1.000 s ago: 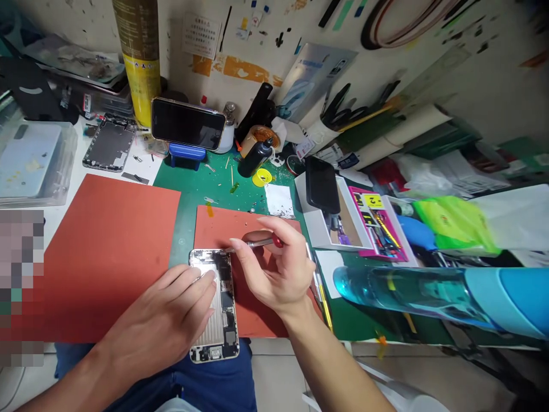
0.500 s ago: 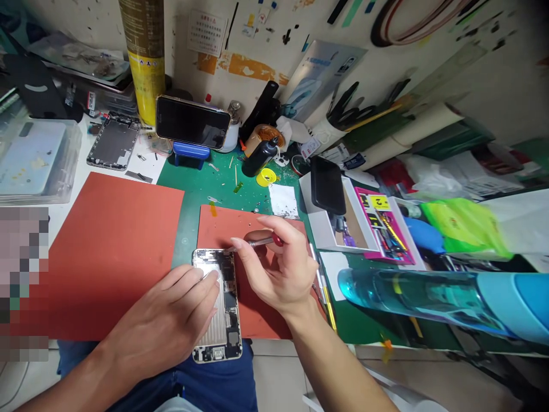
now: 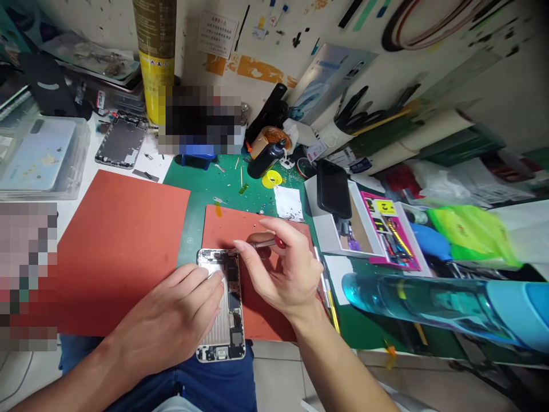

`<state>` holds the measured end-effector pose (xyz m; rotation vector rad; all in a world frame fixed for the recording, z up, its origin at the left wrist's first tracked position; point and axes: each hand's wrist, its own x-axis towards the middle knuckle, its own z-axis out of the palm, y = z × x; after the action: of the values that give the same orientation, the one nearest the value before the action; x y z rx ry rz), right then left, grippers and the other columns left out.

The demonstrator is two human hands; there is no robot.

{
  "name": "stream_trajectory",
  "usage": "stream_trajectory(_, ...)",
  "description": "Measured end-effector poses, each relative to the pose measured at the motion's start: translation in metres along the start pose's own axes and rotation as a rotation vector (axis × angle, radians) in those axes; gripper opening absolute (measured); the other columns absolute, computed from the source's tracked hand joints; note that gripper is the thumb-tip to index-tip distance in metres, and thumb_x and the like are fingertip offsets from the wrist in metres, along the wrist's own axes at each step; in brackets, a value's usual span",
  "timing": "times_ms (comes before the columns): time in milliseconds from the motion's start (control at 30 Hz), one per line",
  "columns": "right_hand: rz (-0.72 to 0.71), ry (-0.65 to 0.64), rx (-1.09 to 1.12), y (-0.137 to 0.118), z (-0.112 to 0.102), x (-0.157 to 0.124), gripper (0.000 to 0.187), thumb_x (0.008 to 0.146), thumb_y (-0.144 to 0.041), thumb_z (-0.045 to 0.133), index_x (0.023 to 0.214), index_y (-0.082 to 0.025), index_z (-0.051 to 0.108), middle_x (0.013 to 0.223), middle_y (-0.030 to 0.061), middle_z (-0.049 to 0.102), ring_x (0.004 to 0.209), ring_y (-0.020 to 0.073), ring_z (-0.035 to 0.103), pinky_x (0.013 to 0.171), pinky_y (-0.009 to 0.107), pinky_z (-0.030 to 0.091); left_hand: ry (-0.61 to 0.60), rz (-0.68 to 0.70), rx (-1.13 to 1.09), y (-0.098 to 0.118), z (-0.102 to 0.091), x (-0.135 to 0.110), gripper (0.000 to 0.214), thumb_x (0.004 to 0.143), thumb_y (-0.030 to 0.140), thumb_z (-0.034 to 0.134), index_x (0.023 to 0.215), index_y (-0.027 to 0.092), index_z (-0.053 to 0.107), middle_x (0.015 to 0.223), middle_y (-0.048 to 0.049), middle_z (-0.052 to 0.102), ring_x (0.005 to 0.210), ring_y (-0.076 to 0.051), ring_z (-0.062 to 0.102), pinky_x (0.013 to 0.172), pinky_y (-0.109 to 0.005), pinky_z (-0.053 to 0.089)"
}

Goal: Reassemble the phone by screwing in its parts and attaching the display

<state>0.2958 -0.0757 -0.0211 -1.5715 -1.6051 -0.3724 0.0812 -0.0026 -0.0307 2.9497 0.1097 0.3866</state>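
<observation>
An opened phone [image 3: 227,320] with its insides showing lies on a small red mat [image 3: 257,309] at the bench's front edge. My left hand [image 3: 171,320] rests flat on its left half, fingers stretched out over the metal plate. My right hand [image 3: 281,269] pinches a thin screwdriver [image 3: 261,244] with a red band. Its tip touches the top of the phone near the upper edge.
A large red mat [image 3: 120,252] lies at left on the green cutting mat [image 3: 223,189]. Behind stand a black bottle [image 3: 263,159], a bare phone frame [image 3: 122,140], clear boxes [image 3: 40,157], a white tray [image 3: 330,234] with a black phone [image 3: 333,189]. A blue tool [image 3: 429,309] juts in at right.
Only the head camera has drifted, so the scene sits slightly lower-right. Both hands, the screwdriver and the opened phone keep their places relative to each other.
</observation>
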Motion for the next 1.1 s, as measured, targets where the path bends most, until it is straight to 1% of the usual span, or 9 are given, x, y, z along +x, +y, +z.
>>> stream_trajectory(133, -0.029, -0.097, -0.029, -0.003, -0.006, 0.010, 0.037, 0.103, -0.022, 0.073, 0.135, -0.025, 0.056, 0.082, -0.0028, 0.074, 0.063, 0.0157, 0.072, 0.057, 0.029, 0.059, 0.006, 0.005, -0.013, -0.001, 0.002, -0.001, 0.027, 0.100, 0.013, 0.062, 0.126, 0.010, 0.070, 0.120, -0.0127, 0.075, 0.109, -0.032, 0.064, 0.101, -0.049, 0.052)
stream_trajectory(233, -0.034, -0.179, -0.010, -0.007, -0.010, 0.018, 0.027, 0.103, -0.017, 0.064, 0.129, -0.023, 0.058, 0.089, 0.0000, 0.076, 0.067, 0.0156, 0.072, 0.063, 0.030, 0.060, 0.062, 0.023, -0.002, -0.002, 0.006, -0.004, 0.024, 0.101, 0.013, 0.062, 0.123, 0.010, 0.071, 0.122, -0.0137, 0.074, 0.112, -0.033, 0.064, 0.102, -0.050, 0.052)
stream_trajectory(400, -0.138, -0.194, -0.073, -0.010, -0.011, 0.028, 0.014, 0.103, -0.019, 0.069, 0.113, -0.023, 0.060, 0.075, -0.0048, 0.069, 0.056, 0.0125, 0.062, 0.054, 0.028, 0.049, 0.105, -0.002, -0.003, -0.001, 0.010, -0.009, 0.024, 0.100, 0.011, 0.062, 0.122, 0.010, 0.071, 0.119, -0.0140, 0.074, 0.111, -0.033, 0.063, 0.100, -0.050, 0.054)
stream_trajectory(500, -0.145, -0.261, -0.040, -0.011, -0.010, 0.031, 0.006, 0.103, -0.019, 0.062, 0.105, -0.023, 0.058, 0.076, -0.0036, 0.065, 0.059, 0.0131, 0.060, 0.057, 0.028, 0.048, 0.108, -0.010, -0.001, 0.000, 0.010, -0.009, 0.017, 0.100, 0.013, 0.064, 0.115, 0.012, 0.072, 0.111, -0.0118, 0.074, 0.104, -0.031, 0.062, 0.096, -0.049, 0.055)
stream_trajectory(567, -0.138, -0.290, -0.032, -0.012, -0.010, 0.032, 0.009, 0.103, -0.015, 0.057, 0.101, -0.023, 0.057, 0.076, -0.0034, 0.063, 0.059, 0.0128, 0.059, 0.058, 0.028, 0.047, 0.119, -0.004, 0.010, 0.000, 0.010, -0.009, 0.014, 0.099, 0.014, 0.065, 0.111, 0.012, 0.071, 0.109, -0.0112, 0.073, 0.103, -0.031, 0.062, 0.094, -0.048, 0.055)
stream_trajectory(667, -0.123, -0.267, -0.065, -0.014, -0.010, 0.033, 0.006, 0.104, -0.018, 0.062, 0.103, -0.022, 0.059, 0.071, -0.0054, 0.061, 0.054, 0.0114, 0.054, 0.052, 0.028, 0.041, 0.126, -0.004, 0.024, -0.001, 0.011, -0.009, 0.011, 0.098, 0.014, 0.067, 0.108, 0.013, 0.071, 0.107, -0.0105, 0.072, 0.102, -0.032, 0.062, 0.090, -0.048, 0.054)
stream_trajectory(767, -0.084, -0.308, -0.042, -0.016, -0.011, 0.033, 0.005, 0.104, -0.019, 0.059, 0.108, -0.021, 0.059, 0.077, -0.0026, 0.065, 0.057, 0.0124, 0.058, 0.054, 0.028, 0.044, 0.136, -0.001, 0.020, -0.002, 0.012, -0.009, 0.005, 0.098, 0.014, 0.067, 0.102, 0.014, 0.070, 0.103, -0.0099, 0.071, 0.100, -0.031, 0.062, 0.089, -0.048, 0.054)
stream_trajectory(933, -0.078, -0.323, -0.047, -0.017, -0.013, 0.032, 0.007, 0.103, -0.016, 0.057, 0.109, -0.020, 0.060, 0.076, -0.0027, 0.064, 0.056, 0.0120, 0.055, 0.055, 0.028, 0.044, 0.145, -0.003, 0.013, -0.002, 0.015, -0.012, 0.017, 0.099, 0.014, 0.065, 0.115, 0.012, 0.071, 0.109, -0.0112, 0.072, 0.104, -0.032, 0.062, 0.090, -0.048, 0.053)
stream_trajectory(1100, -0.062, -0.343, -0.036, -0.015, -0.014, 0.031, 0.007, 0.104, -0.016, 0.056, 0.107, -0.022, 0.059, 0.076, -0.0027, 0.063, 0.057, 0.0124, 0.054, 0.055, 0.028, 0.044, 0.131, -0.002, 0.019, -0.002, 0.015, -0.011, 0.016, 0.100, 0.015, 0.064, 0.114, 0.012, 0.072, 0.109, -0.0110, 0.072, 0.104, -0.032, 0.063, 0.091, -0.048, 0.053)
